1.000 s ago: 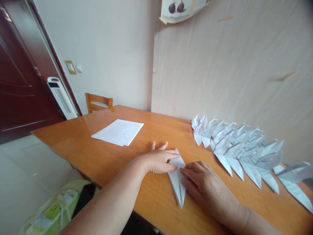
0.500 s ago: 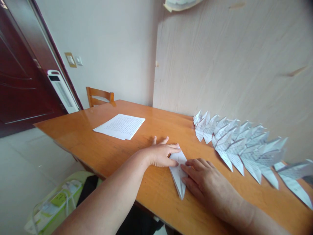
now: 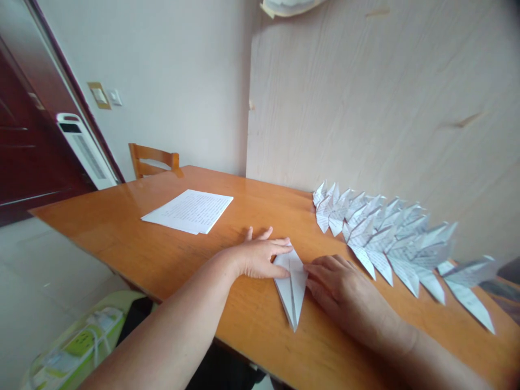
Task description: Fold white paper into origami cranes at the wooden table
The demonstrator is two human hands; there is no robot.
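A white folded paper [image 3: 296, 284], shaped like a narrow kite with a crease down its middle, lies on the wooden table with its sharp point toward me. My left hand [image 3: 260, 257] rests on its upper left part, fingers spread, with the thumb and forefinger pressing it down. At the paper's right edge, the closed fingertips of my right hand [image 3: 339, 287] pinch the side; part of the grip is hidden under the hand.
A stack of written sheets [image 3: 189, 211] lies on the table [image 3: 162, 265] at the left. Rows of folded paper pieces [image 3: 400, 233] stand along the right. Behind are a chair [image 3: 154, 160] and a wooden panel [image 3: 345, 97]. A green container [image 3: 77, 341] with a power strip stands lower left.
My right hand has drawn back slightly to the paper's right edge, baring more of its creased face. The left hand keeps its hold on the paper. The whole view has shifted a little.
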